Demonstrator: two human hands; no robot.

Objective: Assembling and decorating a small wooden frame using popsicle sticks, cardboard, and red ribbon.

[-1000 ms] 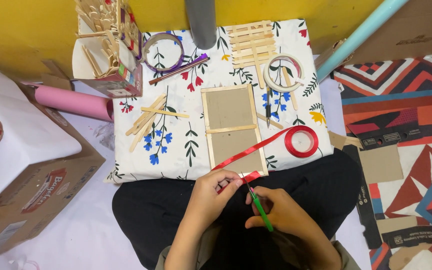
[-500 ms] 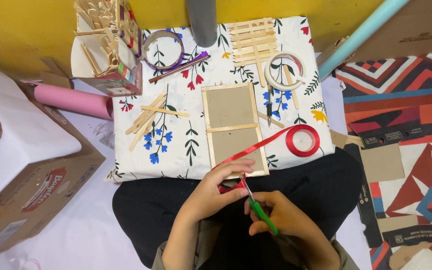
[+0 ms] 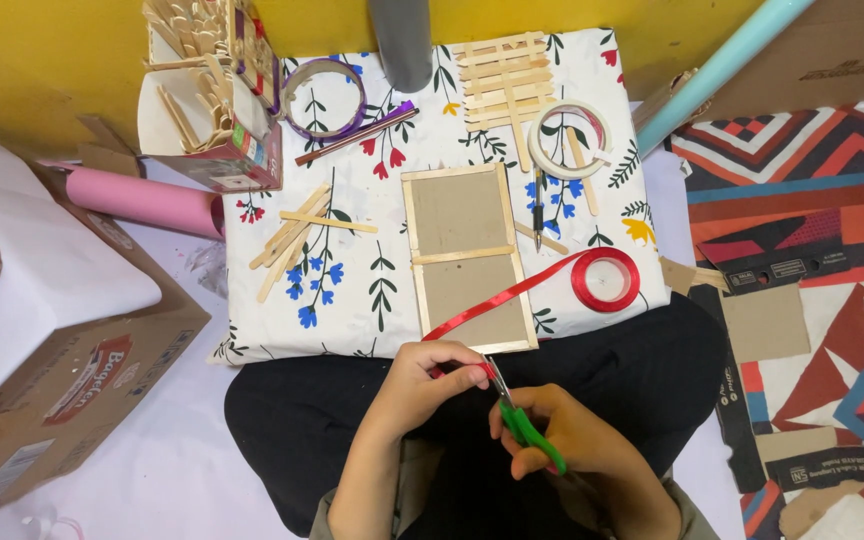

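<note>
1. Red ribbon (image 3: 512, 297) runs in a taut strip from its spool (image 3: 606, 279), which lies flat on the floral cloth (image 3: 352, 290), down across the lower corner of the frame to our hands over our lap.
2. We pinch the ribbon's free end with our left hand (image 3: 422, 385), thumb and fingertips closed on it.
3. We grip the green-handled scissors (image 3: 514, 410) in our right hand (image 3: 567, 445), fingers curled through the handles; the blades point up at the ribbon just beside the left fingertips.
4. We see the cardboard frame (image 3: 465, 258), edged and crossed with craft sticks, lying just above the hands.
5. Loose craft sticks (image 3: 297, 238) lie to the frame's left, well apart from the ribbon.
6. We find a stick raft (image 3: 502, 80) and a white tape roll (image 3: 570, 140) further up the cloth, with a purple ribbon ring (image 3: 323, 98) to their left.
7. A pink paper roll (image 3: 142, 200) lies off the cloth's left edge.
</note>
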